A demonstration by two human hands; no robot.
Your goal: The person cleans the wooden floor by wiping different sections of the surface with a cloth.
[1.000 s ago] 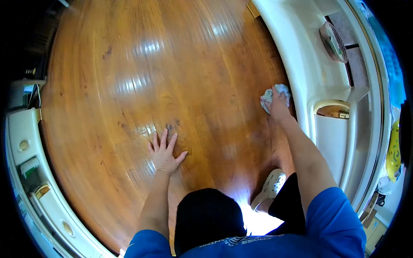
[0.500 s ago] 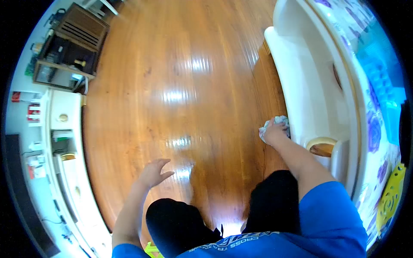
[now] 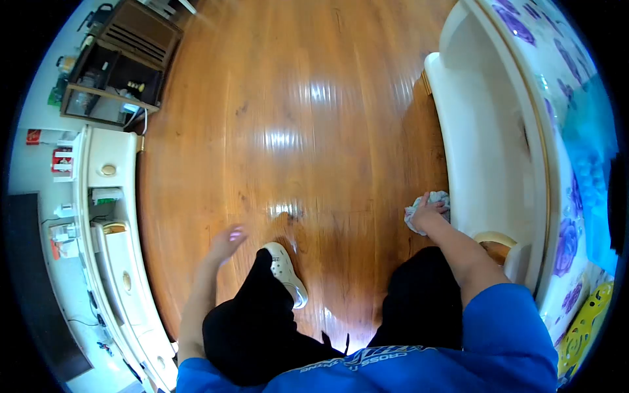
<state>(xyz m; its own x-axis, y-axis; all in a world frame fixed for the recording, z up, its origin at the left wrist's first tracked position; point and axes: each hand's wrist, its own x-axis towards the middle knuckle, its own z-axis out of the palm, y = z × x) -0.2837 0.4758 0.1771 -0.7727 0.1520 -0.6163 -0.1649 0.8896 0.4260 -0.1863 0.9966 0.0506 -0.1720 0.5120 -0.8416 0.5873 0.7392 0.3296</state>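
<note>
My right hand is closed on a crumpled pale cloth with light green patches. It is low down beside the base of a cream piece of furniture with a shelf. On the left, my left hand hovers over the wooden floor. Nothing is in it, and its slightly blurred fingers are loosely bent and apart.
A cream cabinet with drawers runs along the left, past a dark wooden cabinet. A flowered cover lies over the right-hand furniture, with a yellow perforated item near it. My foot wears a cream clog.
My left foot in its clog has come into view as that leg shifted. My left hand has moved slightly up and left. The view has shifted; my right hand keeps the cloth by the furniture base.
</note>
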